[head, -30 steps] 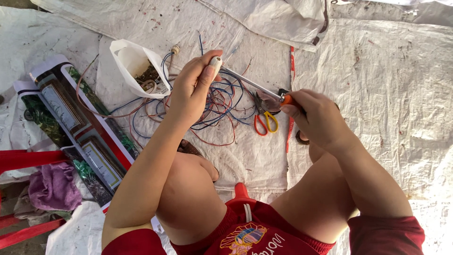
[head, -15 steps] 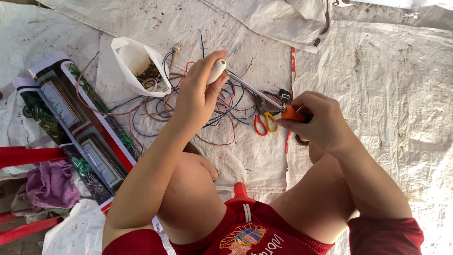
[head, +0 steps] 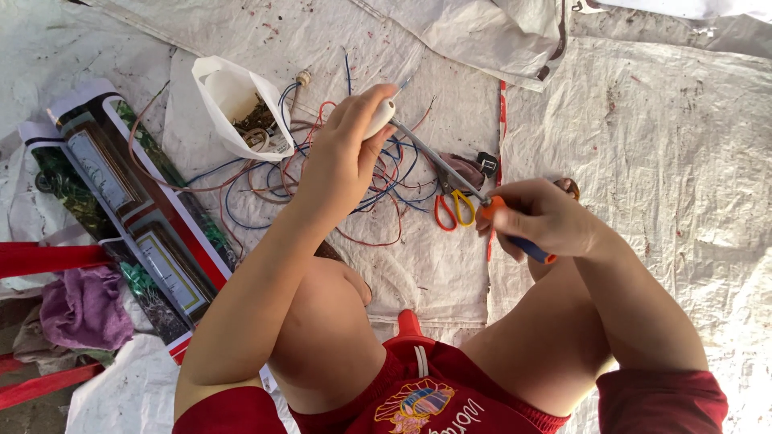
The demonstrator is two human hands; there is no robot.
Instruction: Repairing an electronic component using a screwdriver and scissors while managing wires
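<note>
The ground is covered with overlapping white woven plastic sheets (head: 659,145), creased and speckled with dirt, one folded over at the top (head: 482,32). Daylight falls evenly across them. At the left edge lie rolled printed banners (head: 121,209), a purple cloth (head: 84,305) and red straps (head: 48,257), with bare earth (head: 32,410) in the lower corner.

white bag (head: 233,104) | scissors (head: 452,205) | rolled posters (head: 129,209) | purple cloth (head: 84,307)

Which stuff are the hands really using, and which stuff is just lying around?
In use:
left hand, small white part
right hand, screwdriver

Lying about:
tangled wires
scissors
white bag
purple cloth
rolled posters
</note>
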